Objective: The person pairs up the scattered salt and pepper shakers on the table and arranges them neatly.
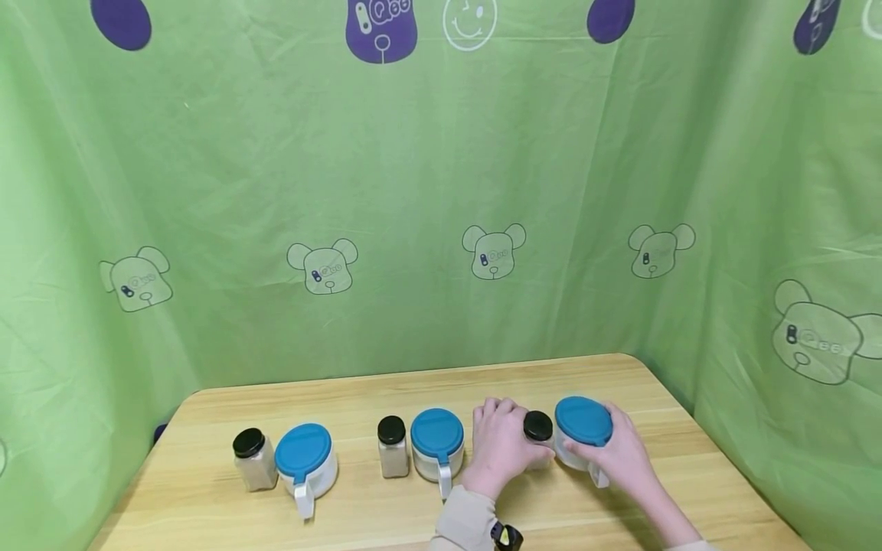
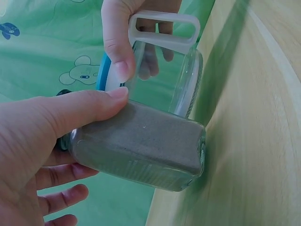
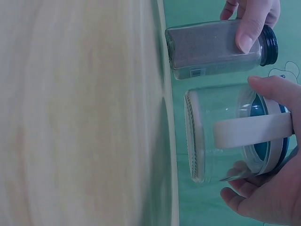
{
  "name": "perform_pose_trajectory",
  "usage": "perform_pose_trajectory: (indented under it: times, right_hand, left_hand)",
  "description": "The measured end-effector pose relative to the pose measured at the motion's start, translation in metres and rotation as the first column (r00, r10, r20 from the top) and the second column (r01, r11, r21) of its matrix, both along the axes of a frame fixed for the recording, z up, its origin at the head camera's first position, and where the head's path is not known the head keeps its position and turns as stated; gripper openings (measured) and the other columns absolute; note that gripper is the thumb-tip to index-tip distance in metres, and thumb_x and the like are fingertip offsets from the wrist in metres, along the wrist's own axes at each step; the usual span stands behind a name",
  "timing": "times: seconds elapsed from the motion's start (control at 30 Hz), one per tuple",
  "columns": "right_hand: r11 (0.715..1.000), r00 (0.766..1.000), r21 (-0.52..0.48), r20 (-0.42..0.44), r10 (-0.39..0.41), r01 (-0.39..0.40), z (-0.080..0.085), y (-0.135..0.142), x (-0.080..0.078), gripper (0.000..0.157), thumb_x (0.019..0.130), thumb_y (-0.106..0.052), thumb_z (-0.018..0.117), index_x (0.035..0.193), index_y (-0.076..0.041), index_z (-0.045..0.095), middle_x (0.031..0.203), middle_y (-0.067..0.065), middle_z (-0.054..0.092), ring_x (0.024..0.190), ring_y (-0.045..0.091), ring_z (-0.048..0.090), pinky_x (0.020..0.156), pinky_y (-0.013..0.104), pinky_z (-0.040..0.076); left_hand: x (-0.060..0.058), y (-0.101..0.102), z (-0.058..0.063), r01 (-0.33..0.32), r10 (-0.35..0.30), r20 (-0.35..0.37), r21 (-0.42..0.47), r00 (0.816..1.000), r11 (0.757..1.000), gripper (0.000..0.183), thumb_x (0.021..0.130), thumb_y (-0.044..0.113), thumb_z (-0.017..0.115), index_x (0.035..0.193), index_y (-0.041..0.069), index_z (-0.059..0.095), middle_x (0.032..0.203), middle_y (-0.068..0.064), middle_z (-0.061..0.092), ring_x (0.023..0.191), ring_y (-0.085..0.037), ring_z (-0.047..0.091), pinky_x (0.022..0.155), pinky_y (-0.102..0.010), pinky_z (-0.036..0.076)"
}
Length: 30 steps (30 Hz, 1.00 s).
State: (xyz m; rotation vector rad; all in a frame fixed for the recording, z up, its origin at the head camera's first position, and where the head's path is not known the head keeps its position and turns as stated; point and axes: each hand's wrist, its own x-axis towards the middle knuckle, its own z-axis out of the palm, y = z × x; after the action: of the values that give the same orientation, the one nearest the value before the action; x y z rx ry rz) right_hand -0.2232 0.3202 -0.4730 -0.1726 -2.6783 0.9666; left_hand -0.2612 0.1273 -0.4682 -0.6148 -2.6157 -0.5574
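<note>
My left hand grips a square glass spice jar with a black screw lid and grey-brown powder inside. Its thumb lies along the jar's side near the shoulder, while the other fingers are partly hidden behind. Just right of it, my right hand holds a round clear glass seasoning pot by its upper part, thumb and fingers on opposite sides. The pot has a blue lid and a white handle that points toward me. Both containers are upright, side by side, their bases close to the tabletop.
Two similar pairs stand to the left on the wooden table: a black-lidded jar beside a blue-lidded pot, and farther left another jar beside another pot. A green patterned curtain hangs behind and around the table.
</note>
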Motion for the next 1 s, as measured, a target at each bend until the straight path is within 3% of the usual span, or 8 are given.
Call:
perform_pose_trajectory:
  times: [1.0]
  right_hand:
    - [0.999,0.998,-0.002,0.049,0.036,-0.036,-0.0073,0.0032,-0.0017,0.101,0.063,-0.047,0.075,0.133,0.007,0.025,0.126,0.030,0.039,0.110,0.045,0.045,0.084,0.059,0.040]
  left_hand:
    - [0.0001,0.0021,-0.0046,0.004,-0.003,0.035,-0.023,0.999,1.000,0.049,0.054,0.065,0.071,0.084,0.026,0.064,0.092,0.012,0.058,0.092,-0.011,0.045,0.076,-0.028,0.032]
